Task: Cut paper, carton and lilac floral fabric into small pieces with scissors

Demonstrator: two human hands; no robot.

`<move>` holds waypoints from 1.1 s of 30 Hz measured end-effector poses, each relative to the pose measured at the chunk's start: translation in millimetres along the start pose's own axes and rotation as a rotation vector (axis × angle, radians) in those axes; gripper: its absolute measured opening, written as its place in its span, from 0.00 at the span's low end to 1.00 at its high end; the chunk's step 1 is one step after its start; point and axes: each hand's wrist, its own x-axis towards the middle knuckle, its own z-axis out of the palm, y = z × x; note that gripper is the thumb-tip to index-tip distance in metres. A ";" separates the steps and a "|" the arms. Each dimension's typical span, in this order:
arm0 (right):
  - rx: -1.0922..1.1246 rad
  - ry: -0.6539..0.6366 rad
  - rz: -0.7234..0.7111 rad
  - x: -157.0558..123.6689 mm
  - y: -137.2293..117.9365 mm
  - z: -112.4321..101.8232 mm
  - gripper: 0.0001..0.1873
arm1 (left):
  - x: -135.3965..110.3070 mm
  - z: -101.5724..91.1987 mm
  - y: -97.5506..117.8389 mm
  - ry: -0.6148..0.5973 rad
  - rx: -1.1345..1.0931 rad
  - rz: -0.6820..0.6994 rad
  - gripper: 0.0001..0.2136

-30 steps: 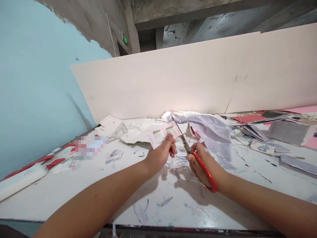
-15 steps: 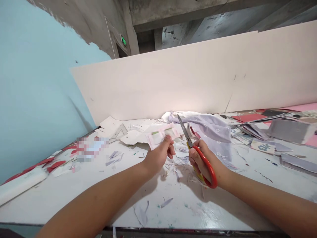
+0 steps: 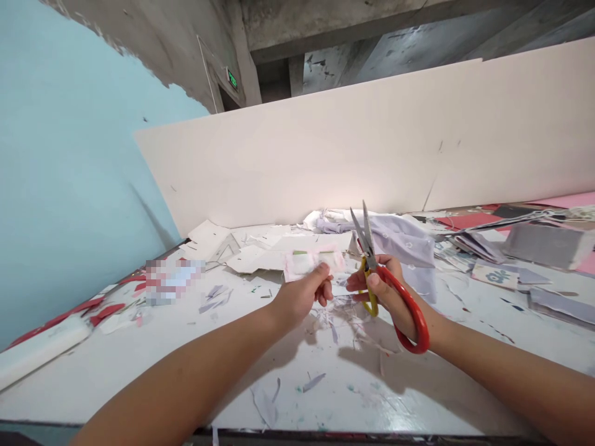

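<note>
The left hand (image 3: 300, 300) is pinching a pink-edged paper piece (image 3: 309, 263) at twelve o'clock, the right hand (image 3: 390, 297) is gripping open red-handled scissors (image 3: 411, 316) just beside it at one o'clock, and paper shreds (image 3: 334, 313) are littering the white table (image 3: 139, 371), with how much cutting remains unclear.

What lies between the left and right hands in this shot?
In the head view, the left hand, gripping a paper, and the right hand, gripping scissors, stand apart; only paper scraps lie on the table beneath the gap.

Nothing is legible; the green exit sign (image 3: 232, 79) is too small to read.
</note>
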 end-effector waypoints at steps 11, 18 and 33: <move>0.118 -0.084 0.045 -3.2 -10.3 1.4 0.21 | -4.0 1.8 0.3 -0.360 0.175 0.019 0.14; 0.140 -0.121 0.111 -6.0 -14.7 3.5 0.24 | 1.0 3.8 2.3 -0.118 0.083 0.010 0.09; 0.173 0.028 0.072 0.4 -16.3 -2.9 0.18 | -2.0 0.5 1.7 -0.370 0.049 -0.130 0.02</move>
